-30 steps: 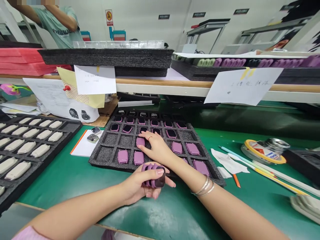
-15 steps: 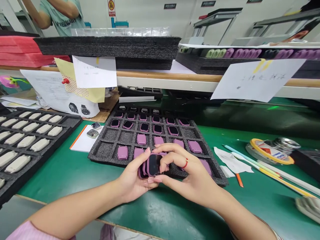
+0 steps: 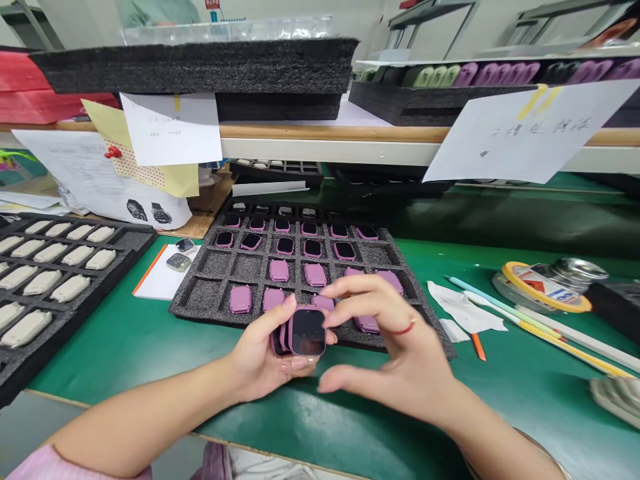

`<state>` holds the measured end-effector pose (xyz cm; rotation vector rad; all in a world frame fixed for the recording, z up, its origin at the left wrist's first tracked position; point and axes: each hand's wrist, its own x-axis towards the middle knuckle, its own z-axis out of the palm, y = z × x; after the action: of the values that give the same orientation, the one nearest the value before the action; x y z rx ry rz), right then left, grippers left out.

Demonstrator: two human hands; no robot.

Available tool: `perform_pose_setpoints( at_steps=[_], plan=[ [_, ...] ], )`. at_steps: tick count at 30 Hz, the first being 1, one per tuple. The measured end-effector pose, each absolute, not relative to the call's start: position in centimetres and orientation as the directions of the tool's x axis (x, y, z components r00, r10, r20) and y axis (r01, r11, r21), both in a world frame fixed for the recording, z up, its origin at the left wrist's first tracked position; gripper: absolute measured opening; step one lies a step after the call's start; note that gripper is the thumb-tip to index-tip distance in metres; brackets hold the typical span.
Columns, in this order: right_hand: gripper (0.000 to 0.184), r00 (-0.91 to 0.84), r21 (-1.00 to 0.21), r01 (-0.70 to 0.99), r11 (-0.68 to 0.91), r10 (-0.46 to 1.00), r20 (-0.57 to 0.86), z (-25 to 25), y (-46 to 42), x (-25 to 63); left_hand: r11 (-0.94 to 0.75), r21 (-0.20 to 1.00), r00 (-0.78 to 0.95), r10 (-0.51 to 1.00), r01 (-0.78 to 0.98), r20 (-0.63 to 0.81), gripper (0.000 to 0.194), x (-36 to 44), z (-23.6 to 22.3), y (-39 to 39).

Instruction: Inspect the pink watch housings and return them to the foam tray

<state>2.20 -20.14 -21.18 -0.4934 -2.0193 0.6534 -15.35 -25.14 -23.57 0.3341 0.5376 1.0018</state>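
My left hand [image 3: 263, 357] grips a small stack of purple watch bodies [image 3: 300, 331], the front one showing its dark screen. My right hand [image 3: 395, 353] hovers just to the right of the stack with fingers curved and spread, thumb below, holding nothing. Behind both hands lies a black foam tray [image 3: 210, 293] with purple watch bodies in its pockets, some face up with dark screens, some face down.
A second foam tray [image 3: 135, 243] of cream-coloured parts sits at the left. A white pad [image 3: 155, 280] carries two loose watch bodies. At the right lie paper scraps, pencils [image 3: 525, 327] and a tape roll [image 3: 543, 293]. A shelf above holds more foam trays and hanging papers.
My right hand left the tray, came to the stack in my left hand and added a watch body, then drew its fingers off. The camera tilted down slightly.
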Motion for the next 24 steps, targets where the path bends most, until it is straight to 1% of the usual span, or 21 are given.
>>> perform_pose_setpoints(
  at_steps=[1, 2, 4, 5, 7, 9, 12, 14, 15, 17, 18, 20, 22, 24],
  plan=[
    [0.033, -0.548, -0.579, 0.105, 0.809, 0.533, 0.645, -21.4, -20.3, 2.1, 0.502, 0.500, 0.417, 0.865, -0.705, -0.281, 0.047, -15.3, -23.6, -25.1],
    [0.029, -0.581, -0.549, 0.118, 0.827, 0.506, 0.637, -21.5, -20.5, 1.9, 0.498, 0.496, 0.407, 0.867, -0.711, -0.287, 0.046, -15.3, -23.6, -25.1],
    [0.015, -0.571, -0.531, 0.120, 0.839, 0.496, 0.654, -21.8, -20.7, 1.5, 0.490, 0.481, 0.399, 0.872, -0.727, -0.285, 0.043, -15.2, -23.6, -25.1],
    [0.010, -0.543, -0.544, 0.120, 0.830, 0.514, 0.664, -21.9, -20.8, 1.4, 0.491, 0.474, 0.404, 0.871, -0.731, -0.279, 0.041, -15.2, -23.6, -25.1],
    [0.008, -0.461, -0.608, 0.120, 0.785, 0.587, 0.666, -21.9, -20.7, 1.2, 0.503, 0.470, 0.427, 0.864, -0.725, -0.266, 0.039, -15.2, -23.6, -25.1],
    [0.009, -0.342, -0.702, 0.084, 0.707, 0.682, 0.646, -21.7, -20.4, 1.4, 0.513, 0.477, 0.442, 0.858, -0.713, -0.262, 0.039, -15.3, -23.5, -25.2],
    [0.013, -0.153, -0.826, -0.094, 0.555, 0.812, 0.563, -21.5, -19.8, 2.0, 0.523, 0.489, 0.455, 0.851, -0.698, -0.260, 0.042, -15.4, -23.4, -25.1],
    [0.013, -0.066, -0.859, -0.190, 0.475, 0.867, 0.494, -21.5, -19.6, 2.4, 0.528, 0.490, 0.463, 0.848, -0.694, -0.258, 0.042, -15.4, -23.3, -25.1],
    [0.011, -0.041, -0.863, -0.212, 0.458, 0.878, 0.476, -21.5, -19.5, 2.5, 0.528, 0.490, 0.465, 0.848, -0.694, -0.255, 0.043, -15.4, -23.3, -25.1],
    [0.004, -0.010, -0.846, -0.214, 0.488, 0.865, 0.502, -21.5, -19.5, 2.7, 0.527, 0.495, 0.472, 0.847, -0.691, -0.244, 0.044, -15.5, -23.3, -25.1],
    [0.006, -0.003, -0.828, -0.201, 0.523, 0.845, 0.534, -21.6, -19.5, 2.7, 0.526, 0.498, 0.475, 0.847, -0.690, -0.238, 0.044, -15.5, -23.3, -25.1],
    [0.017, -0.001, -0.774, -0.138, 0.618, 0.782, 0.624, -21.8, -19.7, 2.8, 0.528, 0.500, 0.482, 0.845, -0.687, -0.231, 0.045, -15.5, -23.3, -25.2],
    [0.024, -0.032, -0.681, -0.024, 0.732, 0.681, 0.732, -22.0, -19.8, 3.1, 0.527, 0.500, 0.483, 0.846, -0.687, -0.227, 0.044, -15.5, -23.3, -25.2],
    [0.030, -0.152, -0.546, 0.084, 0.834, 0.552, 0.820, -22.2, -20.1, 3.5, 0.521, 0.502, 0.479, 0.849, -0.690, -0.223, 0.043, -15.4, -23.4, -25.2]
  ],
)
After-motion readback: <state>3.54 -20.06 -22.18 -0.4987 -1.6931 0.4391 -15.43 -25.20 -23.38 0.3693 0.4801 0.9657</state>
